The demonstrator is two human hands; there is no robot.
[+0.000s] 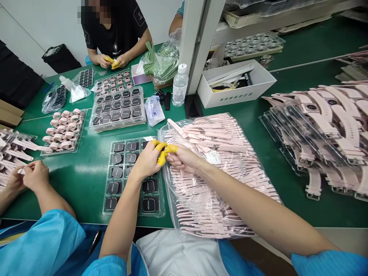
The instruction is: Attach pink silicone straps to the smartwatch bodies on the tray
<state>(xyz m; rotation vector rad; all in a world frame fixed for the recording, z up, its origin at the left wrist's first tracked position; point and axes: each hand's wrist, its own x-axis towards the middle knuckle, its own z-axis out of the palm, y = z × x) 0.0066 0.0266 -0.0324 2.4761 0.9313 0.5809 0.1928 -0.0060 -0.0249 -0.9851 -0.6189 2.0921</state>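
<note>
Left hand (148,160) and right hand (184,158) pinched together, yellow-cotted fingertips (161,151) meeting over tray (115,199) edge beside strap bag (201,184) on bench (86,176); held part hidden; best kept low, grip light, square.

Whatever the left hand (148,159) and right hand (182,158) pinch together is hidden by their fingertips.

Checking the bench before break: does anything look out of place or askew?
Mostly orderly. The bag of pink straps overhangs the table's near edge, and the tray of watch faces beside it sits slightly crooked.
</note>
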